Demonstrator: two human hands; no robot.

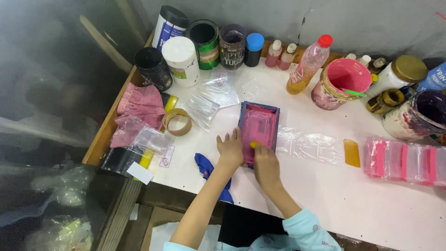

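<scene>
Small dark frame [259, 125] with pink-inked screen, lying mid-table [325, 186] over a clear plastic bag [309, 145]. Left hand [230, 148] spread flat on the frame's near left edge, steadying. Right hand [265, 162] closed on a yellow squeegee [254, 144] at the screen's near end. Ink already across the whole mesh; bag not yet uncovered. Pink pot [340, 83] behind, blue cloth [206, 167] beside.

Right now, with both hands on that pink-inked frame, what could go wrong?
1. The left hand only steadies the frame at its edge; it might slide while the right hand presses the yellow piece.
2. Wet pink ink could smear onto the clear plastic sheet lying beside it.
</scene>
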